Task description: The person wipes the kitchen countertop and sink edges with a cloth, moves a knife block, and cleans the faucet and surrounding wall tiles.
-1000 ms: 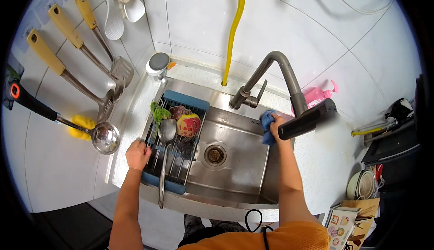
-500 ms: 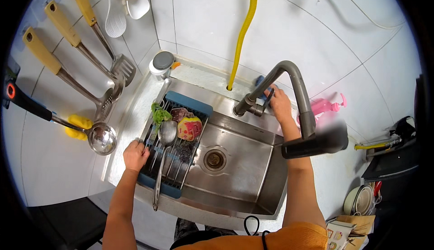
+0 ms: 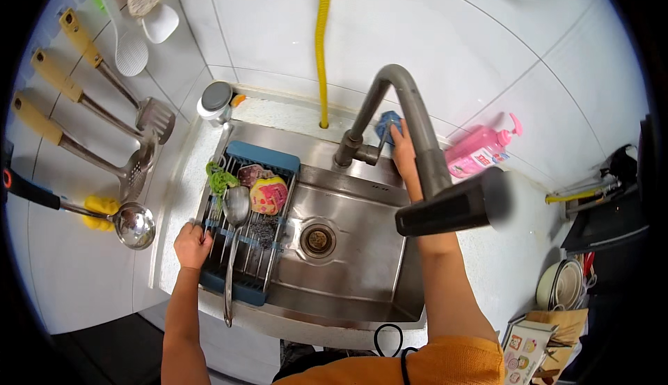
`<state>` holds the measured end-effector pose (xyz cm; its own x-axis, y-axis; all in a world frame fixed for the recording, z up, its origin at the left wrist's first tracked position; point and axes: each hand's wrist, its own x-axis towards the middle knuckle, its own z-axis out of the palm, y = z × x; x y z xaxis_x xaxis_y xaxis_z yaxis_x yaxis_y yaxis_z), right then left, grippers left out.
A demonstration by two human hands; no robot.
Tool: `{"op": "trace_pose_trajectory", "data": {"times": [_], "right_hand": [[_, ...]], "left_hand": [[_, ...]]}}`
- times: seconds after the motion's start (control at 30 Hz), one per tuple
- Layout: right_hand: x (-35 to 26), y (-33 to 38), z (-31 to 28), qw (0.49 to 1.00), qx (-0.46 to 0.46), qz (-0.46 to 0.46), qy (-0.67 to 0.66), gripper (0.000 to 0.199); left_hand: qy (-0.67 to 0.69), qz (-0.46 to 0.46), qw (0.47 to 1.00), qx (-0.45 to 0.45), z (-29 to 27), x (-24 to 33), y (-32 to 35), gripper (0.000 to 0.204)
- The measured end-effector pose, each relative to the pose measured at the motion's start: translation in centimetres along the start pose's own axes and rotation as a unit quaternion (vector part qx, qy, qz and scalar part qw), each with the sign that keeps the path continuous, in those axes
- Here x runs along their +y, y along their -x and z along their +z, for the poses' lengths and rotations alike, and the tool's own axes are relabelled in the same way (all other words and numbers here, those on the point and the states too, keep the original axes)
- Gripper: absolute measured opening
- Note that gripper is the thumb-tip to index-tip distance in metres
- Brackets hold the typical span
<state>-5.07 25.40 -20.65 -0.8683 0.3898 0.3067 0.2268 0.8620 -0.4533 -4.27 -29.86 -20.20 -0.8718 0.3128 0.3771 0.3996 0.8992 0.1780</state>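
Note:
My left hand (image 3: 193,246) is curled closed on the counter, against the left side of a blue-ended drain rack (image 3: 263,154). Whatever its fingers hold, if anything, is hidden. Behind the tap (image 3: 363,107), my right hand (image 3: 404,150) pinches a crumpled blue cloth (image 3: 387,127) near the back ledge, close to the tap lever (image 3: 380,150). A long metal spoon (image 3: 231,260) lies along the rack. Beside its bowl sit a green mesh scrubber (image 3: 221,178), a pink-and-yellow sponge (image 3: 268,196) and a dark wire scourer (image 3: 264,232).
The steel sink (image 3: 348,274) has a round drain (image 3: 318,240). A pink pump bottle (image 3: 479,150) stands right of the tap, a grey-lidded jar (image 3: 215,101) in the back left corner. A ladle (image 3: 133,225) and several utensils hang left. Stacked bowls (image 3: 560,284) sit at the right.
The whole view has shifted, so most things appear further left. My right hand stays behind the tap, and the blue cloth shows more clearly, slightly further right of the tap. My left hand keeps its place.

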Motion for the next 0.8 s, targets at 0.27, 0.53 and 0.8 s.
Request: {"op": "trace_pose_trajectory", "data": {"times": [0.27, 0.53, 0.8], "right_hand": [[3.2, 4.5, -4.8, 0.966, -0.015, 0.149, 0.212, 0.046], [-1.3, 7.7, -10.0, 0.989, -0.118, 0.084, 0.040, 0.043], [-1.8, 7.5, -5.8, 0.961, 0.081, 0.003, -0.265, 0.037]], "left_hand": [[-0.003, 0.007, 1.000, -0.008, 0.9, -0.1, 0.2, 0.022], [-0.005, 0.018, 1.000, 0.007, 0.6, -0.4, 0.3, 0.021], [0.001, 0.007, 1.000, -0.022, 0.3, -0.3, 0.1, 0.021]]}}
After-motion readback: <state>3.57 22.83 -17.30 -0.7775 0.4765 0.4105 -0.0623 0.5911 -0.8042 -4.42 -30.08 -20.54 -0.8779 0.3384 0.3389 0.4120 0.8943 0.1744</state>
